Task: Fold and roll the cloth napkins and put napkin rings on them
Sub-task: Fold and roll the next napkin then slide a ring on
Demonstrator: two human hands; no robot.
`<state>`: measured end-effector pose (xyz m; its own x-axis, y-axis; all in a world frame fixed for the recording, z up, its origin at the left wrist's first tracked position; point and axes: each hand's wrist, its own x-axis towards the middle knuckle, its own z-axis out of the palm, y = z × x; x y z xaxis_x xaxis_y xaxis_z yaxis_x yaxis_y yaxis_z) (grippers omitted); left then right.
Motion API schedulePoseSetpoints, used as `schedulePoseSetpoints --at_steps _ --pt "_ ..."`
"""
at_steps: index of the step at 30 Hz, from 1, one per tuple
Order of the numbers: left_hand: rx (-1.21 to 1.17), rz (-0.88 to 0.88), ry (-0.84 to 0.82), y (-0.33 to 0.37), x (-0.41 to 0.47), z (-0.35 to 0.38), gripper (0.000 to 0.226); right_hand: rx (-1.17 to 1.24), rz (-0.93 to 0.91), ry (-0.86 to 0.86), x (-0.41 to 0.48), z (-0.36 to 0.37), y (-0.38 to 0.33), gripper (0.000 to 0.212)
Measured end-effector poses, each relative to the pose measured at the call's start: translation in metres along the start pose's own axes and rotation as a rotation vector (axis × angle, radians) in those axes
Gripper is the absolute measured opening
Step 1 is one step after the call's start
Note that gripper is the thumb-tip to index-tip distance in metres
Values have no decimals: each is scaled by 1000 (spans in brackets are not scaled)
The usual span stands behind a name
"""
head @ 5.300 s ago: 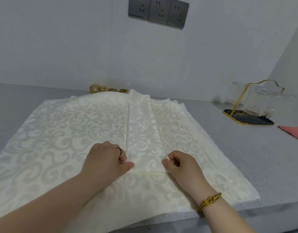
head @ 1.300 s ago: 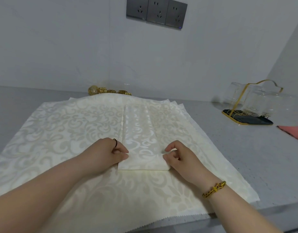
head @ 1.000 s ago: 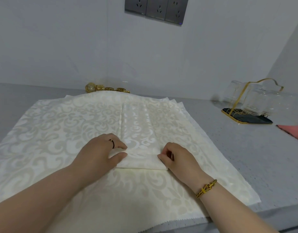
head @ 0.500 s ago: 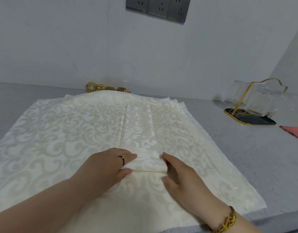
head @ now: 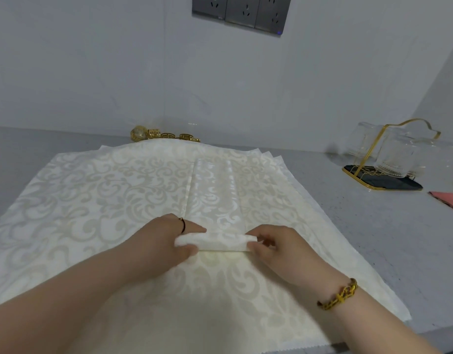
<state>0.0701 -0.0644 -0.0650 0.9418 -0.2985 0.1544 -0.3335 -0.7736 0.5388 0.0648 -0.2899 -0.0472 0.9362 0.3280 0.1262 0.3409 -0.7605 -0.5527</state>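
A cream damask napkin folded into a long narrow strip [head: 215,198] lies on a stack of spread napkins [head: 87,200]. Its near end is turned up into a small roll [head: 212,241]. My left hand [head: 161,241] pinches the roll's left end between thumb and fingers. My right hand [head: 279,247] pinches the right end with curled fingers. Several gold napkin rings [head: 166,135] sit in a row at the far edge of the stack, by the wall.
The grey countertop [head: 360,226] runs to the right. A gold-framed holder with clear glasses [head: 388,159] stands at the back right, and a pink cloth [head: 447,199] lies at the right edge. Wall sockets [head: 240,11] are above.
The strip's near end, flat a second ago, has been lifted and curled away from me into a small roll. Both hands have moved slightly forward with it.
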Motion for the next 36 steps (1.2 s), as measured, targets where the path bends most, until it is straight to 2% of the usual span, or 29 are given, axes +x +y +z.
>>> schedulePoseSetpoints --at_steps 2,6,8,11,12,14,16,17,19,22,25,27,29,30,32,34,36 --pt "-103 -40 4 -1 7 -5 36 98 74 -35 10 -3 2 12" --pt "-210 -102 131 0 20 -9 32 247 170 -16 30 -2 5 11" --pt "-126 -99 164 -3 21 -8 26 262 206 8 38 3 7 14" --pt "17 7 167 -10 21 -4 7 103 169 101 47 13 9 27" --pt "85 58 153 -11 22 -3 17 51 131 142 48 15 10 29" --pt "199 168 148 -16 24 -2 68 -35 38 192 47 15 11 22" --pt "277 159 95 -17 21 -5 90 -96 -29 177 43 12 12 8" --pt "295 153 77 -18 19 -5 88 -104 -47 164 39 10 12 10" --pt "313 143 41 -15 18 -3 66 -120 -65 128 29 5 10 25" --pt "338 118 79 -8 20 1 50 -216 -93 97 16 7 9 41" --pt "406 148 109 -8 23 5 44 -387 -140 171 15 17 5 26" --pt "428 153 133 -8 23 4 51 -394 -187 245 18 21 7 17" --pt "387 142 158 -7 20 -4 78 -341 -191 199 18 19 7 16" --pt "362 147 162 -10 18 -4 79 -327 -196 184 16 16 5 17" --pt "155 119 184 -13 14 -5 48 -235 -180 132 11 8 0 19" --pt "-107 23 188 -14 10 -5 14 -19 -85 47 13 4 1 19" --pt "-175 -42 145 -13 10 -3 4 130 -2 33 18 5 4 14"
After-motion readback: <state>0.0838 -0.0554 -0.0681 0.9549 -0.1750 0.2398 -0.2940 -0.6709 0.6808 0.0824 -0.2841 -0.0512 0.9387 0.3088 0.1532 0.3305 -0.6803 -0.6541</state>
